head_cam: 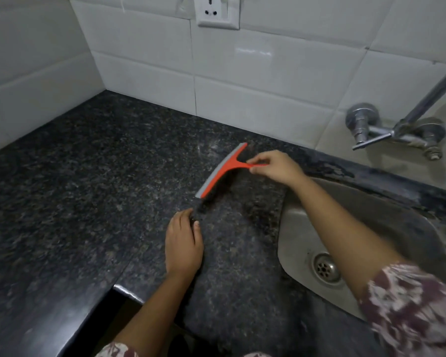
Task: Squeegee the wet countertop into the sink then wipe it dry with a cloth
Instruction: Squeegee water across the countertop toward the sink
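A red squeegee (223, 170) with a grey rubber blade lies tilted on the dark speckled granite countertop (93, 181), blade facing left. My right hand (276, 167) pinches the end of its red handle, just left of the steel sink (366, 228). My left hand (183, 243) rests on the countertop below the blade's near end, fingers bent loosely and holding nothing. No cloth is in view.
A wall-mounted steel tap (394, 130) with a long spout hangs over the sink at the right. White tiles and a wall socket (216, 11) back the counter. The counter's front edge has a notch (124, 295) at the bottom middle. The sink drain (326, 266) sits near my right forearm.
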